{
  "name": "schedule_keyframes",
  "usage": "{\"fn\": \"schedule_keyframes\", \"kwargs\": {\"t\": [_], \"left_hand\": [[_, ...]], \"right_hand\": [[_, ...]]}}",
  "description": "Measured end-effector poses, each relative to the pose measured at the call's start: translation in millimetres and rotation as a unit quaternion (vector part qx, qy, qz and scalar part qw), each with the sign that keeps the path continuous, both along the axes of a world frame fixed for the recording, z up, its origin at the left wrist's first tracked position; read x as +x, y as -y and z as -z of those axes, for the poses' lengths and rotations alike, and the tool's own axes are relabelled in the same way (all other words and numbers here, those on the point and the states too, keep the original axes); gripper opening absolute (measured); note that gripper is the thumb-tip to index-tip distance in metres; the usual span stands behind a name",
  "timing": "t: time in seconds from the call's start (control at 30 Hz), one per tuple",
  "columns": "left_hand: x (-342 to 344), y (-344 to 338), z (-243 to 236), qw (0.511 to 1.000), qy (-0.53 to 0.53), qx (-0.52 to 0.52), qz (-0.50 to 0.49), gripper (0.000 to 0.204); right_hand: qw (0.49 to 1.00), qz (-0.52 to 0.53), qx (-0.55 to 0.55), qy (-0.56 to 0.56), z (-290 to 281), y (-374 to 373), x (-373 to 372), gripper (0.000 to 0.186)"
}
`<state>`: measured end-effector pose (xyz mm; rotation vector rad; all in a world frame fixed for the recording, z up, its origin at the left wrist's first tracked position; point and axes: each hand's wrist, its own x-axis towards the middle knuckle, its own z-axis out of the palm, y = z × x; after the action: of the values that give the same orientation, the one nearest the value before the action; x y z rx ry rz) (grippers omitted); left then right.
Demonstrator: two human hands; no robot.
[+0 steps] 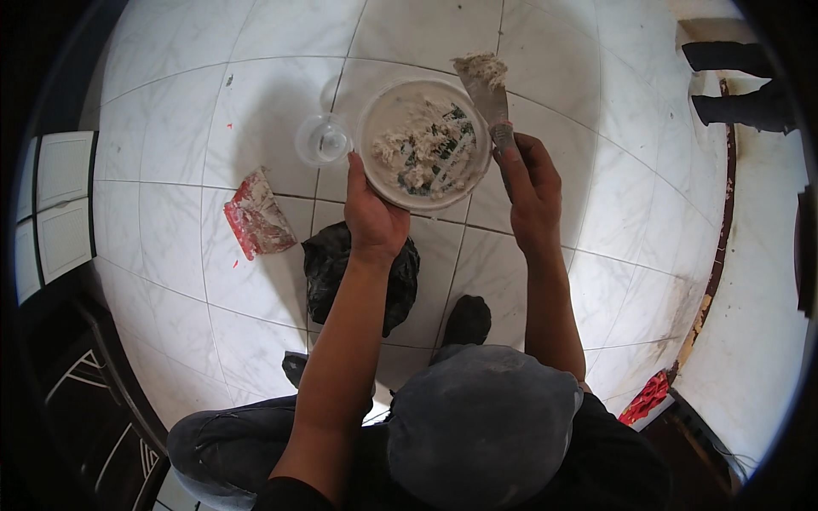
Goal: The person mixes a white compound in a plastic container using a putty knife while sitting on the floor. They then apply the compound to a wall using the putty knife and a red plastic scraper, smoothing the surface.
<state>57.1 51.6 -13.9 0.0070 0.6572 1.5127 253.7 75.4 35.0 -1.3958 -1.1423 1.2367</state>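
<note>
My left hand [375, 213] grips the near left rim of a round, shallow dish [368, 128], its thumb up along the side. Lumpy, beige paste [417, 153] covers part of the dish's inside, and dark green patches show through. In my right hand [537, 187] is the handle of a putty knife [487, 98]. Its blade points away from me, just beyond the dish's right rim, with a clump of the same paste [480, 68] on its tip. The fingers of my right hand are wrapped round the handle.
A clear plastic cup [324, 140] stands on the tiled floor [153, 230], left of the dish. Nearer lies a red, paste-smeared scraper-like piece [260, 215]. A black plastic bag [328, 264] sits under my left forearm. White-fronted drawers [64, 204] are at the left, a wall [758, 281] at the right.
</note>
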Motion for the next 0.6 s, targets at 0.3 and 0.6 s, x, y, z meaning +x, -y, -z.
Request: {"fn": "schedule_keyframes", "kwargs": {"t": [0.3,0.6], "left_hand": [[-2,-2,-54,1.000,-0.017,-0.010,0.001,0.063],[-7,-10,-90,0.994,-0.038,-0.057,-0.081,0.056]], "right_hand": [[0.932,-0.078,0.186,0.302,-37,42,19,0.034],[0.837,-0.042,0.261,0.478,-20,69,-11,0.054]]}}
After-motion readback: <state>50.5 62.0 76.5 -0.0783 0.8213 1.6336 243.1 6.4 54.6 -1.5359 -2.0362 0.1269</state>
